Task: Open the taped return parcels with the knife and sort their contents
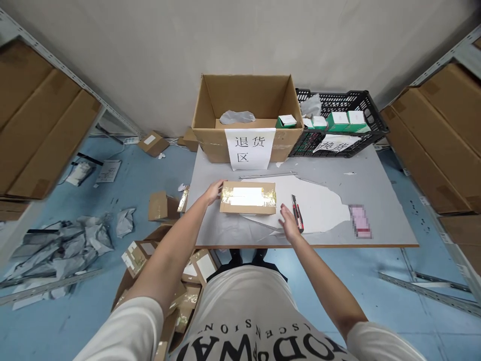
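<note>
A taped cardboard box (248, 206) with a white label on top is at the front left of the grey table (376, 200). My left hand (215, 192) grips its left end, the fingers at the far corner and partly hidden. Just off the box's right end is my right hand (288, 223), holding nothing, its fingers apart. Close beside that hand, a red and black utility knife (297, 214) lies on a white sheet (323, 205), blade pointing away from me.
At the table's back stand a large open carton (210, 143) with a paper sign and a black plastic crate (361, 100) holding green-and-white boxes. A pink blurred item (361, 221) lies right. Cartons (161, 205) and grey plastic bags (75, 245) cover floor on the left.
</note>
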Demonstrator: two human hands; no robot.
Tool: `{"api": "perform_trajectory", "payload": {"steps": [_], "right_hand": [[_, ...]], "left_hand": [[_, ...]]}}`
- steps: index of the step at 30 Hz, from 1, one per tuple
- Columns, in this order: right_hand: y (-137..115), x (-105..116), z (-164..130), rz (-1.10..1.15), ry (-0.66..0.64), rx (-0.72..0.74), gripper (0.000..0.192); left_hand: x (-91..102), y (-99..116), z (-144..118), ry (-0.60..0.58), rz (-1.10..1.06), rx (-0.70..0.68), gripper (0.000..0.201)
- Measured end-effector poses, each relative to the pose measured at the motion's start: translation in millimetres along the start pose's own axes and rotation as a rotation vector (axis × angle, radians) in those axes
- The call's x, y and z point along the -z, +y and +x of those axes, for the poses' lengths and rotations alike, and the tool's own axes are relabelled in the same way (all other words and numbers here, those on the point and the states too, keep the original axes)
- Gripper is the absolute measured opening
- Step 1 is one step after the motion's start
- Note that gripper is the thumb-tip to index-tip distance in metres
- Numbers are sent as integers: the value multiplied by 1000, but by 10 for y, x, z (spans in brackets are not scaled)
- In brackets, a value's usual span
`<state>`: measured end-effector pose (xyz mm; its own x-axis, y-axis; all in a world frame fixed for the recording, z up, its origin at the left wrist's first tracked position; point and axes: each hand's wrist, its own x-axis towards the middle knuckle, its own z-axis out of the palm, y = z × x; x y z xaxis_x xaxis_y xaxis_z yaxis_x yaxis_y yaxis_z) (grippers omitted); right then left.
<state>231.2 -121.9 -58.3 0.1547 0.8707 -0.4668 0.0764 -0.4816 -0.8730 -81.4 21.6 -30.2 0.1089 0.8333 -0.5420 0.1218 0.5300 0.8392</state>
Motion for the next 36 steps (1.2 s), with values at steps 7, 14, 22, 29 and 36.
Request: {"api": "perform_trajectory", "payload": {"steps": [7,14,22,29,36], "right_hand": [[-369,-309,-86,223,-117,-36,57],[-1039,103,661,166,-90,-136,49],[-1306,-12,1127,-50,-144,-173,54],[-1333,-148,1193,-61,-127,-197,62],[-909,-102,723,158,3,-128,71]], "left_hand": [[0,-23,-174,-20,-110,23,61],[-360,-367,-721,75,-400,-29,65],[-740,-759,-1105,113,-498,-44,69],[-504,-728,-1055,120,-222,54,73],[-321,-372,-580,106,-22,-16,77]]}}
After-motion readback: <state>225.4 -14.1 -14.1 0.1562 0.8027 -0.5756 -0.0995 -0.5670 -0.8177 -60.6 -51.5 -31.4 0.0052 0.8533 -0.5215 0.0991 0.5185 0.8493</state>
